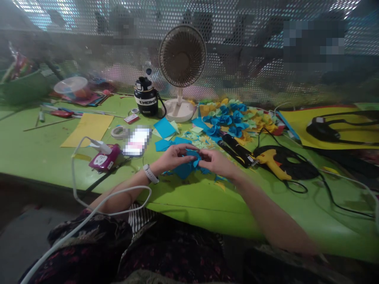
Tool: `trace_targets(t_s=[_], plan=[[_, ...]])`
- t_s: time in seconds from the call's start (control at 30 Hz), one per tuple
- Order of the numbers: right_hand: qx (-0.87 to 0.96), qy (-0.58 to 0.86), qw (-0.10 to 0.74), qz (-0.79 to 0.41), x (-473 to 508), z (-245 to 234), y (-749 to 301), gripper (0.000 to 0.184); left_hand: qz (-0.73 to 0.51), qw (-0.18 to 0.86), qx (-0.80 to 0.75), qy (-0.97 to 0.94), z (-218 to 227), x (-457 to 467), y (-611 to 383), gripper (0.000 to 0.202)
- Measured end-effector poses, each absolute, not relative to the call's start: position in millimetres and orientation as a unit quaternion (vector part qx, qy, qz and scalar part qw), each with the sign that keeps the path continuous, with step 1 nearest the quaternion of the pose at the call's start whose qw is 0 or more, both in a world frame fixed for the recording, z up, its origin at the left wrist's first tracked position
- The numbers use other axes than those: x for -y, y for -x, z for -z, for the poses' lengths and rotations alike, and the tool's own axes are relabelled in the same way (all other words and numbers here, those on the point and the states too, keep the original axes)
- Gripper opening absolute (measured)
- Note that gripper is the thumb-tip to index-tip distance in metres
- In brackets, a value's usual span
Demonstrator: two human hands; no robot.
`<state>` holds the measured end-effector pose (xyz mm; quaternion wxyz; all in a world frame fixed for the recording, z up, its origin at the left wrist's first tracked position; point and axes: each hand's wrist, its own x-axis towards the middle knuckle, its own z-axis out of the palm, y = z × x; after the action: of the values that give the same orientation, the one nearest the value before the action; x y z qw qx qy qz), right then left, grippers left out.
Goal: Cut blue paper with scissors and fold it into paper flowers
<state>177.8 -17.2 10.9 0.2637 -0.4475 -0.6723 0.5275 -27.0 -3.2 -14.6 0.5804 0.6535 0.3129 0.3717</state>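
Both of my hands meet over the near part of the green table, working on a piece of folded blue paper. My left hand, with a pale watch on its wrist, pinches the paper from the left side. From the right, my right hand has its fingers closed on the same paper. Fingertips cover part of its shape. Flat blue paper lies just beneath the hands. Behind them are blue paper squares and a heap of blue paper flowers among yellow and green ones.
A black stapler and a yellow glue gun lie to the right. A fan and a black bottle stand behind. On the left are a phone, a tape roll and a purple power socket with a white cable.
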Motion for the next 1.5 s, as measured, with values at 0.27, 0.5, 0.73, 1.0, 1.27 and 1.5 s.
trace_targets(t_s=[0.27, 0.5, 0.73, 1.0, 1.27, 1.5], plan=[[0.566, 0.427, 0.273, -0.65, 15.4, -13.2, -182.3, 0.037, -0.37, 0.677, -0.253, -0.584, 8.6, 6.4, 27.2, 0.048], [0.537, 0.414, 0.269, -0.684, 17.5, -5.0, -176.0, 0.032, -0.381, 0.685, -0.279, -0.555, 8.3, 9.0, 23.4, 0.053], [0.497, 0.421, 0.308, -0.694, 14.9, -9.1, -177.6, 0.029, -0.386, 0.662, -0.305, -0.565, 6.4, 6.6, 25.6, 0.056], [0.62, 0.467, 0.387, -0.498, 20.7, -12.8, -173.5, 0.027, -0.36, 0.624, -0.299, -0.626, 13.0, 3.1, 26.7, 0.054], [0.606, 0.464, 0.427, -0.485, 15.1, -1.7, -174.8, 0.033, -0.382, 0.63, -0.283, -0.614, 12.7, 2.9, 27.2, 0.06], [0.629, 0.487, 0.508, -0.332, 23.9, -2.3, -167.3, 0.028, -0.417, 0.581, -0.327, -0.618, 15.8, 6.4, 25.1, 0.075]])
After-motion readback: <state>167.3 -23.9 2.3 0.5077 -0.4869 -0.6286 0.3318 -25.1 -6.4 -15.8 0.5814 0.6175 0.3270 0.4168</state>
